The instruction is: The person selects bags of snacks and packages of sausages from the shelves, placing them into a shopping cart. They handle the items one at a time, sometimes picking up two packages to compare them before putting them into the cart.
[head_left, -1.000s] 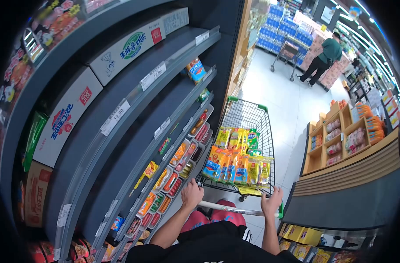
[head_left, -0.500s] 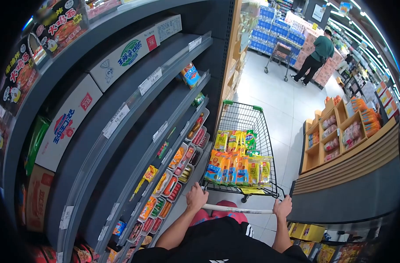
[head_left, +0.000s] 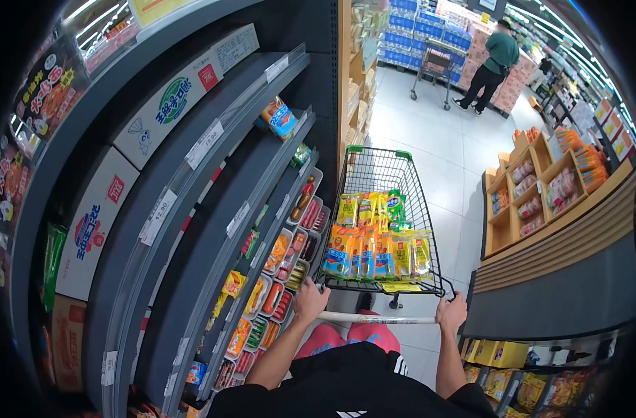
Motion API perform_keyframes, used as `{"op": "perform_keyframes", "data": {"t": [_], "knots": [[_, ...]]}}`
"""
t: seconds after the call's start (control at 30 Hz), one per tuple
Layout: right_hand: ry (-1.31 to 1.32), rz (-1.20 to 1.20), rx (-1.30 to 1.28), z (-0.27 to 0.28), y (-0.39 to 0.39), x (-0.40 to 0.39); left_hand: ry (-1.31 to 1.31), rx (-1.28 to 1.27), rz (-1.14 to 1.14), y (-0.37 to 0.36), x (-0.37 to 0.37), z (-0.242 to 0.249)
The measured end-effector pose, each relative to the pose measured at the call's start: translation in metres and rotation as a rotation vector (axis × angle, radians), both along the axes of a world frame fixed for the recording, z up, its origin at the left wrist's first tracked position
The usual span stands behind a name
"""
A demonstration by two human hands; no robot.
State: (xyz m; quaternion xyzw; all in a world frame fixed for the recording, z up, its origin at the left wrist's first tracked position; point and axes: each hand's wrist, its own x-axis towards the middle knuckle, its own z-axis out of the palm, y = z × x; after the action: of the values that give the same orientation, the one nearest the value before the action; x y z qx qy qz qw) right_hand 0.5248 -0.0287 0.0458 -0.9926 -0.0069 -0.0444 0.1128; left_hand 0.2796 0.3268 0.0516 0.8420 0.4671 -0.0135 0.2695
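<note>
A wire shopping cart (head_left: 373, 174) with green corners stands in the aisle in front of me. Several yellow and orange snack packs (head_left: 373, 247) lie in its near half. My left hand (head_left: 309, 299) grips the left end of the white cart handle (head_left: 377, 320). My right hand (head_left: 451, 313) grips its right end. Both arms reach forward from my black shirt.
Dark grey shelves (head_left: 213, 209) run close along the left, with white cartons on top and packaged sausages (head_left: 276, 279) low down. A wooden display (head_left: 541, 195) stands on the right. Farther down the white floor a person in green (head_left: 495, 59) stands by another cart (head_left: 433, 66).
The view has swung slightly left and the cart sits a little farther ahead along the shelves. Both hands stay on the handle; the right hand settled at its end.
</note>
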Motion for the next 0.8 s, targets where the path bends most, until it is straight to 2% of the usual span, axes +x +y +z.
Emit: {"op": "perform_keyframes", "data": {"t": [0.47, 0.63, 0.8], "knots": [[-0.046, 0.043, 0.144, -0.005, 0.038, 0.071, 0.019, -0.034, 0.033, 0.037, 0.066, -0.007], [-0.154, 0.095, 0.088, -0.017, 0.044, 0.103, 0.055, -0.043, 0.030, 0.050, 0.098, 0.004], [-0.115, 0.097, 0.121, -0.011, 0.061, 0.133, 0.077, -0.029, 0.041, 0.063, 0.130, 0.006]]}}
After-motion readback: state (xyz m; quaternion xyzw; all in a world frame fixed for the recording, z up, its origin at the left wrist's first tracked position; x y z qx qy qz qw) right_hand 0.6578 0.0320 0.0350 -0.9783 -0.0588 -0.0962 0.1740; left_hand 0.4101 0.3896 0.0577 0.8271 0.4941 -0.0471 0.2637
